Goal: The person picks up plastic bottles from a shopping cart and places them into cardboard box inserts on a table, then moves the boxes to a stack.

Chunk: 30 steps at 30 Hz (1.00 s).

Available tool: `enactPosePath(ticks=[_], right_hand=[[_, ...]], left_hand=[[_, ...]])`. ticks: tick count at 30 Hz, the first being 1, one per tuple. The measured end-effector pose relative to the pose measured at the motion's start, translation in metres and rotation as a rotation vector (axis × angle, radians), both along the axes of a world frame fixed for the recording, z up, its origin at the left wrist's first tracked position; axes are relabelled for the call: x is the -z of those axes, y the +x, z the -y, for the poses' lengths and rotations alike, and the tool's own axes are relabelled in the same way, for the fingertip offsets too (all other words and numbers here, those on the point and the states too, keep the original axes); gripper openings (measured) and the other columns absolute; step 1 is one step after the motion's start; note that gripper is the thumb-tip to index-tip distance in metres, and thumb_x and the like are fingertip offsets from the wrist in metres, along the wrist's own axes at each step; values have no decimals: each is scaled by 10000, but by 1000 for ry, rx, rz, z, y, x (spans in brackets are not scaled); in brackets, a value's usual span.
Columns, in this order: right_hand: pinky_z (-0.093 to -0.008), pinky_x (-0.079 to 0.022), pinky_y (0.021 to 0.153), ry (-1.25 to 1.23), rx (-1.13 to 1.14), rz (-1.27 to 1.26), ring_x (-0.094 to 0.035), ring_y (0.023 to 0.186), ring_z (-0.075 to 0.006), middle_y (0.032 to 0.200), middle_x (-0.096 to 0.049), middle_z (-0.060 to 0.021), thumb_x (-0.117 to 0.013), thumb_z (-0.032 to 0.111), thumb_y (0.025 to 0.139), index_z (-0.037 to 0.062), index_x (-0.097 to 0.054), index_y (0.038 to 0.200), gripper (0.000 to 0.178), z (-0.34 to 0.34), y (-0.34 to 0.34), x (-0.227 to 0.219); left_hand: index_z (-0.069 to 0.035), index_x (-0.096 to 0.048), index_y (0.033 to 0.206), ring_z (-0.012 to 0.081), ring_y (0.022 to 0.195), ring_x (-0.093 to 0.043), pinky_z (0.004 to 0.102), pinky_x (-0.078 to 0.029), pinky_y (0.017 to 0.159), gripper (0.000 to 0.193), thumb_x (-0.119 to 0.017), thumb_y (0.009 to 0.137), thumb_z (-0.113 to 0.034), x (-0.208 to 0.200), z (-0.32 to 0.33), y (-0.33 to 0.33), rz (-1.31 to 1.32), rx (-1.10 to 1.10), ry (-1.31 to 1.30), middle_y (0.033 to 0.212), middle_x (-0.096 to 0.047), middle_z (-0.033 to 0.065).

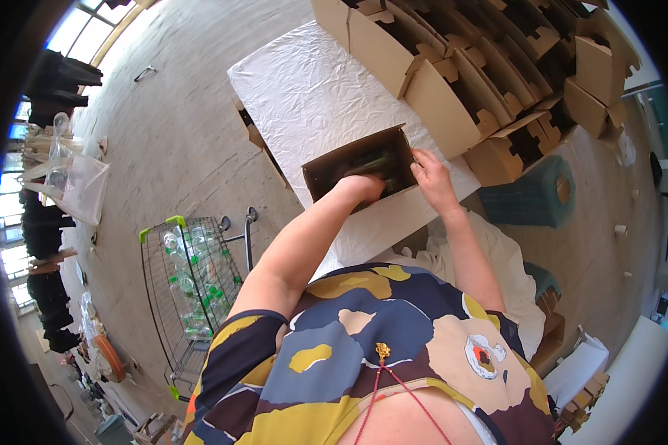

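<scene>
An open brown cardboard box (321,167) sits on a table under a crumpled white cover (304,85). My left hand (362,188) reaches down into the box; its fingers are lost in shadow, so what they hold or touch cannot be made out. Dark, greenish shapes (378,160) lie inside, too dim to name for sure. At the box's right end my right hand (432,176) is closed over the cardboard edge.
Stacked open cardboard boxes (453,96) crowd the far right of the table. On the floor at left stands a wire cart (156,274) holding several clear plastic bottles with green caps (193,278). Teal wrapped bundles (527,194) stand at right beside pale cloth (508,259).
</scene>
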State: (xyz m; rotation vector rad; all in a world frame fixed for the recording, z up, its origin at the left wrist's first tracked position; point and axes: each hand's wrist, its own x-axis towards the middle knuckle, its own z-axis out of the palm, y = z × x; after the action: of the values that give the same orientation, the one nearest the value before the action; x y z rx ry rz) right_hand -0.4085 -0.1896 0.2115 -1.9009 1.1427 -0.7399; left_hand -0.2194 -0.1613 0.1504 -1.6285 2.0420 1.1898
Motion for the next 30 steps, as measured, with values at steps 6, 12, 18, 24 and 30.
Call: enactPosePath(ticks=[6, 12, 18, 24, 30], right_hand=[[-370, -469, 960, 0, -1, 69, -591, 1125, -353, 1242, -595, -209, -580, 106, 916, -52, -595, 1217, 340, 0, -1, 3], [-329, -451, 978, -36, -12, 13, -586, 1144, -294, 1262, -591, -173, -535, 122, 965, -38, -571, 1274, 349, -1, -3, 5], [-374, -478, 950, 17, 51, 21, -600, 1108, -342, 1227, -608, -182, -511, 105, 960, -14, -585, 1255, 327, -5, -1, -4], [-403, -494, 909, 5, 110, -74, -617, 1067, -347, 1225, -618, -156, -494, 128, 977, 20, -588, 1261, 318, -3, 0, -5], [-405, -496, 891, -5, 119, -39, -616, 1060, -357, 1199, -626, -160, -480, 152, 986, 32, -589, 1256, 315, 0, -3, 2]], left_hand=[[-323, -548, 1347, 298, 1255, -543, 416, -466, 1020, 471, -510, 911, -146, 23, -2, 5, -73, 96, -313, 1434, -499, 23], [-296, -638, 1226, 246, 1182, -607, 399, -515, 932, 337, -406, 985, -252, 25, 13, -31, 149, 238, -307, 1359, -568, 15], [-173, -701, 1114, 254, 1086, -665, 409, -540, 871, 289, -465, 950, -209, 64, 22, -47, 169, 183, -393, 1230, -652, 102], [-115, -674, 1143, 332, 1041, -656, 439, -539, 831, 382, -668, 761, -132, -47, 36, -26, 80, 267, -253, 1191, -624, 166], [-131, -631, 1175, 342, 955, -581, 413, -518, 808, 607, -748, 581, -80, -128, -16, 52, -262, -7, -668, 1039, -498, 141]])
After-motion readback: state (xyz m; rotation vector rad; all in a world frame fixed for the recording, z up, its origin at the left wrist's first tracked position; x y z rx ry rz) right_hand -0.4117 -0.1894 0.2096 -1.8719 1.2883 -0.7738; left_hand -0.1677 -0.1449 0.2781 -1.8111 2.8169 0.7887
